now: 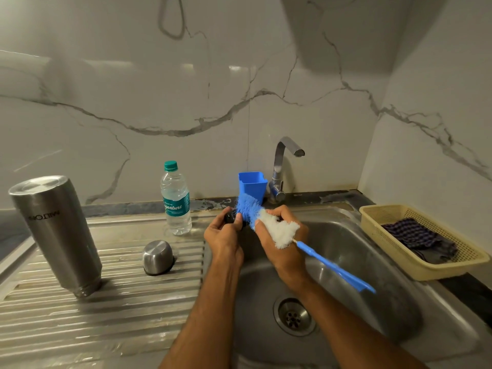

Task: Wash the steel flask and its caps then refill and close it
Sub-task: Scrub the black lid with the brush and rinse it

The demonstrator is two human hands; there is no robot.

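Two hands are working over the sink (372, 262). Left hand (222, 235) is gripping a small black inner cap (229, 217), fingers curled round it. Right hand (282, 243) is wrapping its fingers round the bristle head of a blue-and-white bottle brush (274, 227), blue bristles pressing against the cap, blue handle sticking out lower right over the basin.

Steel flask (57, 235) is standing upside down on the ribbed drainboard (119, 310) at left, well apart from the hands. Steel outer cap (157, 257) is sitting mouth-down on the drainboard, between the flask and the sink. Plastic water bottle (176, 199) with a green lid is standing upright behind that cap, partly filled.

Blue plastic cup (253, 186) is standing just beside the tap (282, 166) at the back edge; no water is running. Yellow basket (426, 265) is resting on the tabletop right of the sink, holding a dark checked cloth (418, 238).
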